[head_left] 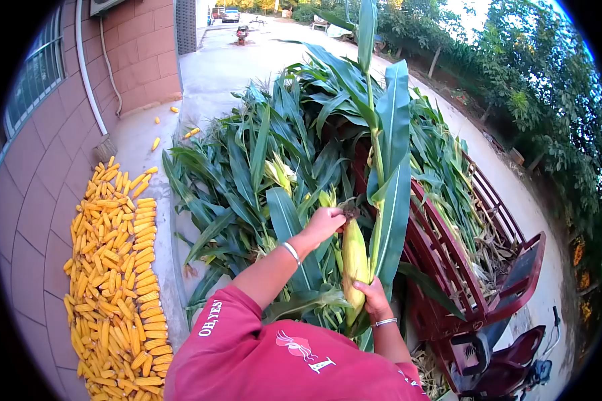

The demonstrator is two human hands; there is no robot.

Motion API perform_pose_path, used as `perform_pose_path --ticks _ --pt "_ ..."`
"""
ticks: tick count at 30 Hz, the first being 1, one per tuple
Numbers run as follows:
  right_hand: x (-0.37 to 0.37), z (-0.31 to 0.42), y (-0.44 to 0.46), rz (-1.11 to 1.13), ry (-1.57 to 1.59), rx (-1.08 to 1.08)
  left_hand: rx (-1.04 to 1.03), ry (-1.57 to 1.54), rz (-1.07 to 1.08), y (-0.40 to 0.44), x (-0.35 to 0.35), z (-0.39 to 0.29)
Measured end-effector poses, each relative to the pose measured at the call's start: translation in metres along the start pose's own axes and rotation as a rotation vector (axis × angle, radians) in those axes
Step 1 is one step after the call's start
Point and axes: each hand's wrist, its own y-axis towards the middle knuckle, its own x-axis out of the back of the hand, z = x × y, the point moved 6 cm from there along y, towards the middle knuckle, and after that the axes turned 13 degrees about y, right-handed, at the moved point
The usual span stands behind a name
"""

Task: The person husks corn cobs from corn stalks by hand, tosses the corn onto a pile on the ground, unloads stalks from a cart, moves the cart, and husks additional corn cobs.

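A corn ear [355,257] in its pale green husk stands upright before my chest, joined to or against a tall corn stalk [377,160] with long leaves. My left hand [326,226] is closed at the ear's top, fingers pinching the dark brown corn silk [349,208]. Lower down, my right hand [373,298] wraps round the ear near its base, thumb across the husk. Whether it also grips the stalk is hidden. Behind my hands lies a large heap of cut corn stalks [241,160], with another partly husked ear [279,172] among the leaves.
Husked yellow cobs [114,274] lie piled along the brick wall [30,220] on my left, their near side stacked in a neat row. On the right stands a dark red slatted cart [441,260] loaded with stalks. A few loose cobs [156,143] dot the concrete.
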Motion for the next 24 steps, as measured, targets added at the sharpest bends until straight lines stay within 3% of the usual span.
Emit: perform_pose_path --ticks 3,5,6,9,11,13,16,24 --pt "-0.002 0.001 -0.002 0.017 0.007 -0.015 0.043 -0.224 0.076 -0.017 -0.007 -0.003" --pt "0.004 -0.002 0.000 0.006 0.002 -0.035 0.122 -0.446 0.283 -0.026 -0.026 -0.004" --pt "0.003 -0.002 0.000 0.011 0.002 -0.035 0.076 -0.494 0.288 -0.023 -0.031 0.000" --pt "-0.002 -0.001 0.000 0.013 0.006 -0.001 0.076 -0.678 0.264 -0.020 -0.034 0.009" --pt "-0.005 -0.001 -0.002 0.012 -0.023 0.000 0.097 -0.683 0.190 -0.021 -0.033 0.006" --pt "-0.009 0.001 -0.004 -0.005 -0.045 0.001 0.061 -0.493 0.036 -0.020 -0.026 0.006" --pt "-0.011 0.001 -0.006 -0.023 -0.074 0.015 0.111 -0.576 -0.035 -0.015 -0.029 0.018" --pt "-0.012 -0.001 -0.006 -0.028 -0.106 0.030 0.254 -0.781 -0.071 -0.013 -0.032 0.028"
